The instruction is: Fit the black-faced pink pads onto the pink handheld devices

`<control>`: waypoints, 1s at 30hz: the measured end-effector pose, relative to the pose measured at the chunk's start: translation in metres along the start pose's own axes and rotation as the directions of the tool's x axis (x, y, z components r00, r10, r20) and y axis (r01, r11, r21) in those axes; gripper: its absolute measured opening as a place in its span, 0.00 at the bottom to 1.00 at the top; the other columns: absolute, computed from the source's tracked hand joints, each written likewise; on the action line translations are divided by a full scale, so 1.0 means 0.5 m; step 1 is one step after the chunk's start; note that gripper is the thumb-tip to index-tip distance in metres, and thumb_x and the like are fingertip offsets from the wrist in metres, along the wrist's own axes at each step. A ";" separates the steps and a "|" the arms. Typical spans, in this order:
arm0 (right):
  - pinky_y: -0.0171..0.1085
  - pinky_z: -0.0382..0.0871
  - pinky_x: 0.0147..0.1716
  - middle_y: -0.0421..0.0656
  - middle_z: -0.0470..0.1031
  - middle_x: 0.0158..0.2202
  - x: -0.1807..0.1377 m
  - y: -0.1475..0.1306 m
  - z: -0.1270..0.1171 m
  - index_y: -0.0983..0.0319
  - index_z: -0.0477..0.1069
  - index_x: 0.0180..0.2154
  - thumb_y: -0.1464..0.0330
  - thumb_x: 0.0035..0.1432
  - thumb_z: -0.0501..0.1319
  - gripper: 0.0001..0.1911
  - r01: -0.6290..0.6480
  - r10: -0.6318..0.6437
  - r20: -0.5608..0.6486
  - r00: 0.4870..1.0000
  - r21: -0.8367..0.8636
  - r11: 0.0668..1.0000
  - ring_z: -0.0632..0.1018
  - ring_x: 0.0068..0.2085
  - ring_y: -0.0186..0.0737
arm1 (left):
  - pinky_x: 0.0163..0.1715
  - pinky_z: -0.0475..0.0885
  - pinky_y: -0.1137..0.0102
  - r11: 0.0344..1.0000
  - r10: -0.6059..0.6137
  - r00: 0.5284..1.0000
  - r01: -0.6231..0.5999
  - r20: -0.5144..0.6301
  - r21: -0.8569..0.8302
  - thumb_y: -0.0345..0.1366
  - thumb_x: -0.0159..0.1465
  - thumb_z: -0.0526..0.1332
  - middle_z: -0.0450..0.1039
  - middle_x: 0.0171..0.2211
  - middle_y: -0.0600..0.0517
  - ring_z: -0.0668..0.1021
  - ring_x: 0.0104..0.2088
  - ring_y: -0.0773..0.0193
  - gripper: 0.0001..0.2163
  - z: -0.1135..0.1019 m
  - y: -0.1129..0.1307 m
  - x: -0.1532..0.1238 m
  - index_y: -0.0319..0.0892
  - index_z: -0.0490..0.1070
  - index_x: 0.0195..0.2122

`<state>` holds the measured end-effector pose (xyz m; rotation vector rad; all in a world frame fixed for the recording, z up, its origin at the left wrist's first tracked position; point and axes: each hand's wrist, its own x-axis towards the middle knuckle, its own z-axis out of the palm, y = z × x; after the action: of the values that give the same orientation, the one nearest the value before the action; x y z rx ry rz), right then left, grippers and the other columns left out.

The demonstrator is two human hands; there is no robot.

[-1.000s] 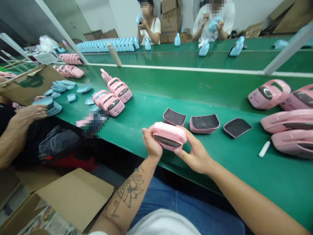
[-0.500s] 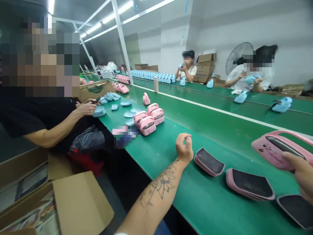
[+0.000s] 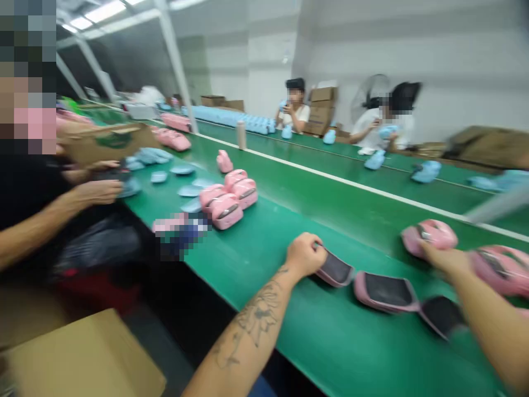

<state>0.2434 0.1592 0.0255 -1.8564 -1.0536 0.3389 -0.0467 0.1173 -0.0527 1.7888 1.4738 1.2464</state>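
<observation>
My left hand (image 3: 305, 254) rests on the green belt with its fingers curled on the near end of a flat pink panel with a dark face (image 3: 335, 269). Two more such panels (image 3: 385, 290) lie to its right in a row. My right hand (image 3: 438, 257) reaches far right and lies on a pink handled device (image 3: 430, 234) standing on the belt. Its fingers are smeared by motion. Another pink device (image 3: 502, 264) sits just beyond it.
A person at my left handles blue shells (image 3: 145, 156) beside an open carton (image 3: 108, 141). A cluster of pink devices (image 3: 228, 199) stands mid-belt. Two people across the green conveyor (image 3: 289, 231) hold blue devices. A cardboard box (image 3: 82, 358) sits low left.
My right hand has carried the pink device rightward and lowered it onto the belt. My left hand dropped onto the nearest dark-faced panel. The view has swung slightly.
</observation>
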 end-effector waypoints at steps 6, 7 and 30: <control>0.54 0.76 0.55 0.49 0.76 0.57 0.016 0.039 -0.089 0.63 0.73 0.57 0.61 0.68 0.66 0.19 -0.017 0.009 -0.077 0.997 -0.106 0.994 0.80 0.54 0.49 | 0.37 0.71 0.63 0.994 -0.005 1.000 0.002 -0.027 -0.108 0.33 0.56 0.62 0.72 0.25 0.51 0.74 0.29 0.57 0.07 0.000 -0.011 0.030 0.45 0.79 0.32; 0.53 0.75 0.55 0.52 0.78 0.56 0.001 0.039 -0.091 0.64 0.73 0.56 0.62 0.68 0.65 0.20 0.031 -0.037 -0.066 0.997 -0.086 0.996 0.80 0.54 0.51 | 0.36 0.70 0.63 0.994 -0.004 1.000 0.001 -0.026 -0.112 0.34 0.56 0.61 0.71 0.24 0.52 0.73 0.28 0.57 0.07 0.000 -0.011 0.031 0.44 0.79 0.32; 0.58 0.70 0.62 0.55 0.77 0.61 -0.285 0.154 -0.052 0.62 0.72 0.62 0.47 0.68 0.55 0.33 -0.030 0.002 0.154 0.988 0.183 0.983 0.79 0.59 0.58 | 0.41 0.72 0.65 0.933 -0.278 0.959 0.259 -0.043 -0.251 0.37 0.55 0.61 0.79 0.42 0.47 0.78 0.38 0.57 0.16 0.030 -0.008 -0.005 0.42 0.81 0.43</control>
<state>0.2152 0.0179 -0.0530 -1.6943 -1.0724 0.5773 -0.0355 0.1185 -0.0637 1.3427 1.4785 1.3023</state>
